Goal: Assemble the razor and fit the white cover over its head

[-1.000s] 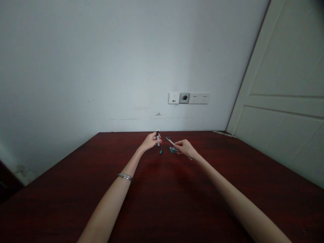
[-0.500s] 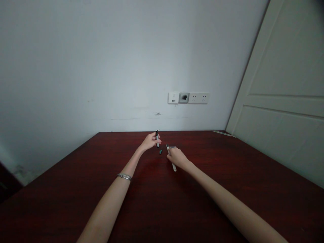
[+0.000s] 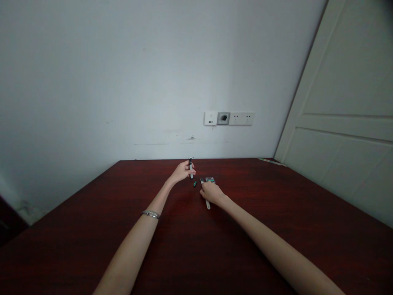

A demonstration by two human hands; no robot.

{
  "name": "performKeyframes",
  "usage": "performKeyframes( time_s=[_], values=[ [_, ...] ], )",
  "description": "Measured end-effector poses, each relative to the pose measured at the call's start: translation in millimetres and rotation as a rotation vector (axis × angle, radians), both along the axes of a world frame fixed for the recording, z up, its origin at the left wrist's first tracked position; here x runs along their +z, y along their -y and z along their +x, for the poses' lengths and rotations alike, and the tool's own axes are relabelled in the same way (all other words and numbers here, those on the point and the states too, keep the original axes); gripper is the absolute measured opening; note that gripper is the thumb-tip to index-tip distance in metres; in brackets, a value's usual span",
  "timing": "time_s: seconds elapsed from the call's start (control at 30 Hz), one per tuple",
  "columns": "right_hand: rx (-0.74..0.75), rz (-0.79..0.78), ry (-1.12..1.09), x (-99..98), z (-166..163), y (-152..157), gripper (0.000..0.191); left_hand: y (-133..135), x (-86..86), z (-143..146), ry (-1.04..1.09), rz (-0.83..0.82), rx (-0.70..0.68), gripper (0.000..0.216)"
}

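My left hand [image 3: 183, 171] is closed round the pale handle of a razor [image 3: 191, 171], held upright with its dark and shiny head at the top. My right hand [image 3: 213, 193] is closed over a slim, pale brush-like tool [image 3: 208, 205]. Its dark end pokes out beyond the fingers and its holed tail points toward me; the middle is hidden by the hand. Between the two hands lies a small green and dark piece [image 3: 195, 184], too small to name. Just beyond my right hand sits a small clear case [image 3: 211, 179] with greenish contents.
A dark red wooden table [image 3: 190, 246] runs back to a pale wall. Sockets and switches [image 3: 229, 119] are set in the wall above it. A thin pale strip [image 3: 272, 162] lies at the far right edge, near a white panelled door [image 3: 344, 127].
My right hand has shifted slightly left and toward me with the pale tool, uncovering more of the clear case. My left hand and the razor have barely moved.
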State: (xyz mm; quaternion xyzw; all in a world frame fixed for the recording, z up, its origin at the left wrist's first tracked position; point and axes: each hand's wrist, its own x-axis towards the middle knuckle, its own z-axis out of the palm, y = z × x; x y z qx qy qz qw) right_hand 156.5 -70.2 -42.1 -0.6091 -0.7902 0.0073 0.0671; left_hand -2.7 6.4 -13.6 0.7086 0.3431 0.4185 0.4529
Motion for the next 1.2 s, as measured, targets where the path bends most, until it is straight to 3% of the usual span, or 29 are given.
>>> performKeyframes(
  time_s=[0.47, 0.63, 0.83, 1.2],
  values=[
    [0.006, 0.057, -0.049, -2.1, 8, -1, 0.037, -2, -2.3, 0, -0.011, -0.004, -0.011, 0.019],
    [-0.043, 0.128, -0.147, 3.5, 41, -26, 0.033, -5, -5.5, 1, -0.015, -0.027, -0.024, 0.018],
    [0.087, 0.085, -0.153, 3.6, 83, -61, 0.028, -5, -8.5, 2, -0.052, -0.052, -0.026, 0.019],
    [0.188, 0.011, -0.142, -8.3, 86, -83, 0.023, -3, -11.4, 3, -0.072, -0.075, -0.014, 0.018]
  ],
)
